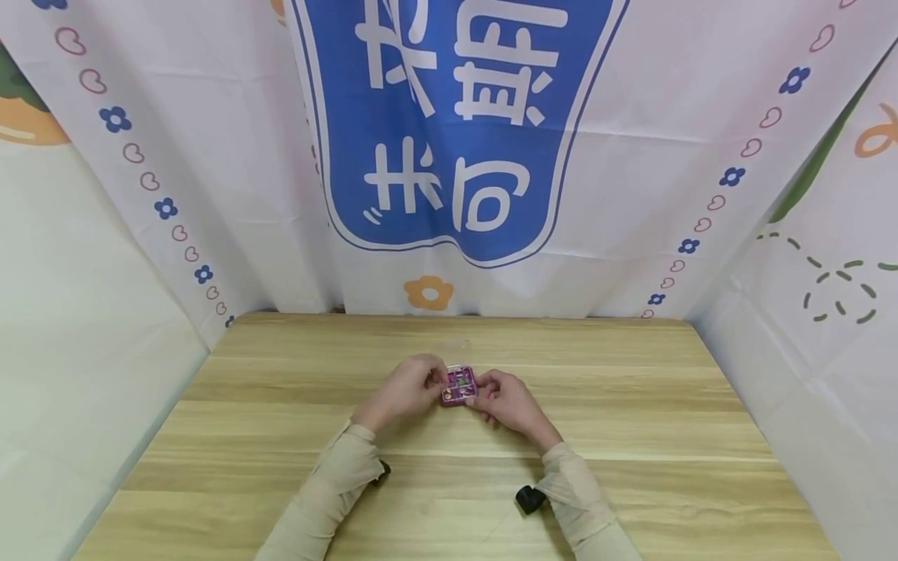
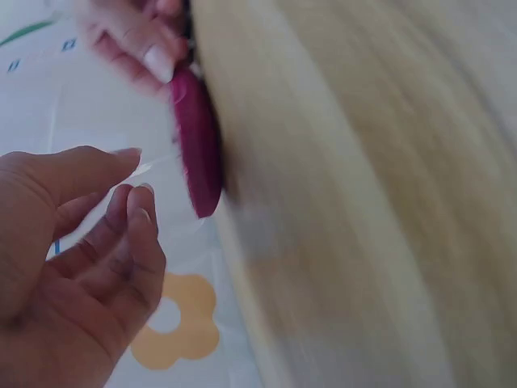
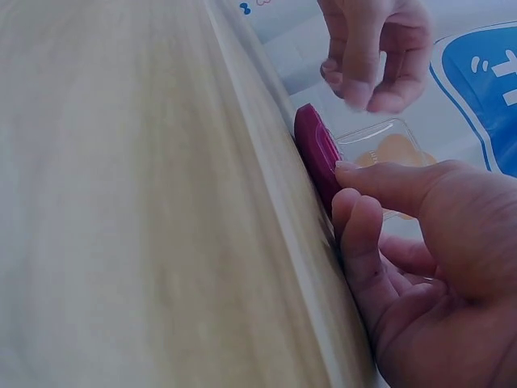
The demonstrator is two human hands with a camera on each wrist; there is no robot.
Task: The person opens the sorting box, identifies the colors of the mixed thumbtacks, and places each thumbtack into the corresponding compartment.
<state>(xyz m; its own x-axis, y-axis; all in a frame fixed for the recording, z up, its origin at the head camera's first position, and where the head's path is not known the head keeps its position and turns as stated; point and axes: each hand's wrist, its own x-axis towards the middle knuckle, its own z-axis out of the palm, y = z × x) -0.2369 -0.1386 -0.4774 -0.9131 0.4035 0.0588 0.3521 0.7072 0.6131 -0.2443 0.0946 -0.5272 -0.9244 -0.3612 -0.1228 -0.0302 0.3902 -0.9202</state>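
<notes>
A small magenta compartment box (image 1: 459,386) lies on the wooden table, with small coloured pieces in its divided sections. Its clear lid (image 3: 373,128) stands swung back on the far side. My right hand (image 1: 510,401) grips the box's right edge, thumb (image 3: 384,179) on the rim and curled fingers at its side. Beside the box's left edge hovers my left hand (image 1: 414,383). In the left wrist view its fingers (image 2: 144,234) are loosely bent, with a gap to the thumb, and I see nothing held between them. The pieces inside are too small to identify.
The wooden table (image 1: 281,436) reaches to a white printed curtain (image 1: 617,234) at the back. Black wrist devices show under both sleeves, one (image 1: 529,499) on the right and another (image 1: 382,473) on the left.
</notes>
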